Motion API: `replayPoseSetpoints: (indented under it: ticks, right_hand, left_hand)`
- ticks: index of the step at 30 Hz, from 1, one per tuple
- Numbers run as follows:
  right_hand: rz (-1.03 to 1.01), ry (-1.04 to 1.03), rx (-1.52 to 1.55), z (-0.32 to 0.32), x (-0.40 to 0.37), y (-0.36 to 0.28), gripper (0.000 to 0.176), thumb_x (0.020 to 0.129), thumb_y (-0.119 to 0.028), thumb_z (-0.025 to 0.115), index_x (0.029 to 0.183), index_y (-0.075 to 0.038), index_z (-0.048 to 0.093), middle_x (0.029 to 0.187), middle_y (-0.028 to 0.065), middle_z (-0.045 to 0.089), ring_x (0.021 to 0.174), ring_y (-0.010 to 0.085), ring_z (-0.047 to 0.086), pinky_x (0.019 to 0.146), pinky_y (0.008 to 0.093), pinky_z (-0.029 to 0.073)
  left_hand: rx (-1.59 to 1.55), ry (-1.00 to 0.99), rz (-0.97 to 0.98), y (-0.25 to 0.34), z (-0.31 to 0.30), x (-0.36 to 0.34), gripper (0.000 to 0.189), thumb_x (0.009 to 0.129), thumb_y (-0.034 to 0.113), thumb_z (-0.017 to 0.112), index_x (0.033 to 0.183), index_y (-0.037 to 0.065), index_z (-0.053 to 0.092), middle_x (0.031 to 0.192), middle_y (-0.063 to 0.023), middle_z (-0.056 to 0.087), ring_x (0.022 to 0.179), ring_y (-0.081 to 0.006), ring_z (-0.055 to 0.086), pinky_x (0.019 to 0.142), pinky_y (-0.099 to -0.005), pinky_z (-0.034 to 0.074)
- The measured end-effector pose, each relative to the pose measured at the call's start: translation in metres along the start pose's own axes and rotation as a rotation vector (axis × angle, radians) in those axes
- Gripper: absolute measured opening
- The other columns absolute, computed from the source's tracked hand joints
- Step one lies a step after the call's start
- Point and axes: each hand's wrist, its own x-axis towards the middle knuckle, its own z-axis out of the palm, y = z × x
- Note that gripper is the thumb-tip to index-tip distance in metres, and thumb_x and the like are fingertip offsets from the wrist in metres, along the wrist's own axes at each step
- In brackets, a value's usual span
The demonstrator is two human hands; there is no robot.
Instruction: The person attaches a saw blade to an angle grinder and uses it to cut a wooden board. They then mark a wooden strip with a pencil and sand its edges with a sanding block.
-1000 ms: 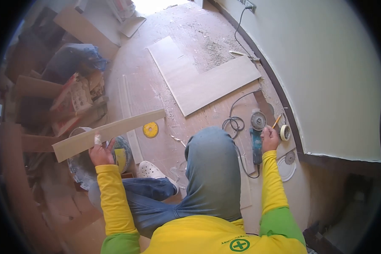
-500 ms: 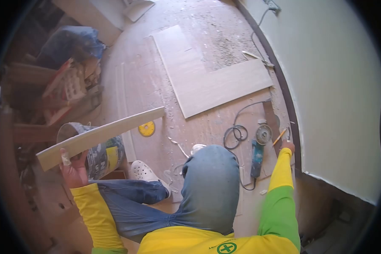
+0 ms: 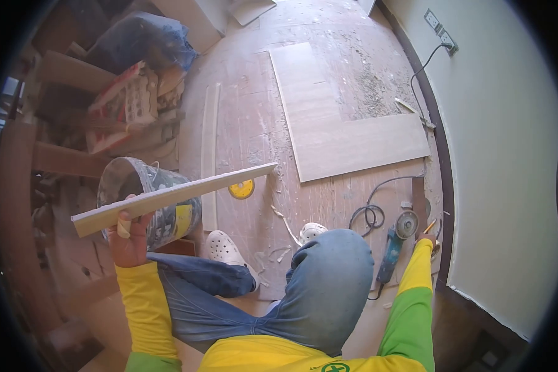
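A long narrow tile strip [image 3: 186,191] is held up in my left hand [image 3: 129,239], gripped near its left end, with a wrapping on one finger. The strip slants up to the right, above a bucket. On the right, my right hand [image 3: 426,237] is closed on a yellow pencil [image 3: 430,226], low near the wall. Just left of that hand lies an angle grinder [image 3: 392,251] with its disc [image 3: 407,224] at the upper end. A yellow disc [image 3: 242,188] lies on the floor near the strip's right end.
An L-shaped tile [image 3: 328,133] lies on the dusty floor ahead. A paint-stained bucket [image 3: 161,232] lies tipped at left. The grinder's cable [image 3: 369,217] coils on the floor. Sockets [image 3: 441,31] are on the right wall [image 3: 502,155]. Boxes and a blue plastic sheet [image 3: 146,43] stand at the back left.
The view has shifted, so the floor items appear farther right. My left hand has tilted the strip, showing its ragged edge. My right hand now has the pencil, which earlier lay beside its fingertips.
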Motion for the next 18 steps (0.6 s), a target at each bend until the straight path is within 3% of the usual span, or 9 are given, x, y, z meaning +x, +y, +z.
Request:
replayPoseSetpoints:
  ticks: [1, 4, 6, 7, 9, 11, 13, 15, 18]
  right_hand:
    - [-0.005, 0.003, -0.001, -0.006, -0.004, -0.001, 0.036, 0.08, -0.026, 0.062, 0.099, 0.003, 0.071, 0.099, 0.0204, 0.071, 0.102, 0.0336, 0.067, 0.088, 0.0388, 0.052]
    - [0.014, 0.065, 0.088, -0.041, -0.021, -0.004, 0.036, 0.079, -0.025, 0.061, 0.098, 0.004, 0.068, 0.09, 0.0211, 0.071, 0.085, 0.0321, 0.071, 0.072, 0.0397, 0.056]
    - [0.035, 0.033, 0.547, -0.066, -0.027, -0.011, 0.034, 0.082, -0.024, 0.054, 0.097, 0.005, 0.065, 0.076, 0.0203, 0.069, 0.065, 0.0283, 0.07, 0.056, 0.0377, 0.055]
    - [-0.013, 0.007, 0.615, -0.082, -0.025, -0.012, 0.028, 0.083, -0.022, 0.054, 0.095, 0.003, 0.058, 0.072, 0.0174, 0.065, 0.053, 0.0232, 0.065, 0.042, 0.0355, 0.049]
    - [-0.11, 0.039, 1.176, -0.1, -0.028, -0.023, 0.023, 0.083, -0.015, 0.057, 0.099, 0.001, 0.053, 0.076, 0.0137, 0.062, 0.053, 0.0218, 0.063, 0.04, 0.0327, 0.046]
    - [-0.342, -0.224, 1.41, -0.138, -0.022, -0.042, 0.022, 0.083, -0.006, 0.059, 0.101, -0.002, 0.048, 0.08, 0.0097, 0.06, 0.057, 0.0197, 0.062, 0.044, 0.0293, 0.049]
    - [-0.602, -0.205, 1.391, -0.192, -0.072, -0.08, 0.025, 0.084, -0.004, 0.06, 0.107, -0.002, 0.05, 0.081, 0.008, 0.06, 0.061, 0.0179, 0.062, 0.053, 0.0282, 0.053]
    - [-0.73, -0.236, 1.402, -0.256, -0.16, -0.121, 0.026, 0.087, -0.007, 0.062, 0.11, 0.0, 0.053, 0.085, 0.0085, 0.063, 0.068, 0.017, 0.065, 0.062, 0.0275, 0.056]
    - [-0.978, -0.404, 1.284, -0.322, -0.266, -0.171, 0.026, 0.091, -0.013, 0.063, 0.112, 0.0, 0.054, 0.093, 0.0091, 0.066, 0.078, 0.0167, 0.068, 0.066, 0.0247, 0.056]
  left_hand:
    - [-0.002, 0.004, 0.002, 0.002, 0.002, -0.004, 0.03, 0.089, 0.009, 0.066, 0.119, 0.01, 0.058, 0.123, -0.0143, 0.06, 0.113, -0.0301, 0.059, 0.097, -0.0553, 0.051]
    - [0.284, 0.137, 0.052, 0.014, 0.015, -0.019, 0.034, 0.092, 0.013, 0.063, 0.124, 0.006, 0.054, 0.122, -0.0131, 0.059, 0.112, -0.0294, 0.059, 0.096, -0.0504, 0.052]
    - [0.374, 0.253, 0.181, 0.026, 0.02, -0.039, 0.039, 0.095, 0.018, 0.06, 0.129, 0.003, 0.048, 0.12, -0.0134, 0.057, 0.112, -0.0292, 0.059, 0.095, -0.0464, 0.053]
    - [0.365, 0.2, 0.191, 0.034, 0.015, -0.049, 0.043, 0.097, 0.023, 0.058, 0.133, 0.002, 0.045, 0.121, -0.0154, 0.055, 0.113, -0.03, 0.058, 0.095, -0.0466, 0.052]
    - [0.393, 0.245, 0.191, 0.037, 0.009, -0.07, 0.041, 0.097, 0.021, 0.058, 0.131, 0.003, 0.046, 0.122, -0.0148, 0.055, 0.113, -0.0297, 0.058, 0.092, -0.0461, 0.054]
    - [0.376, 0.222, 0.198, 0.034, 0.012, -0.088, 0.042, 0.098, 0.021, 0.056, 0.133, 0.002, 0.044, 0.125, -0.0161, 0.054, 0.115, -0.0306, 0.058, 0.092, -0.0467, 0.055]
    - [0.369, 0.186, 0.185, 0.031, 0.014, -0.111, 0.043, 0.099, 0.025, 0.053, 0.132, -0.002, 0.043, 0.126, -0.0197, 0.053, 0.117, -0.0319, 0.056, 0.095, -0.0465, 0.052]
    - [0.347, 0.152, 0.177, 0.029, 0.021, -0.133, 0.045, 0.101, 0.028, 0.05, 0.13, -0.006, 0.043, 0.127, -0.0233, 0.053, 0.12, -0.0333, 0.054, 0.098, -0.0464, 0.05]
    - [0.323, 0.082, 0.154, 0.025, 0.03, -0.164, 0.05, 0.101, 0.032, 0.048, 0.131, -0.007, 0.042, 0.131, -0.0241, 0.052, 0.121, -0.0336, 0.053, 0.101, -0.0452, 0.046]
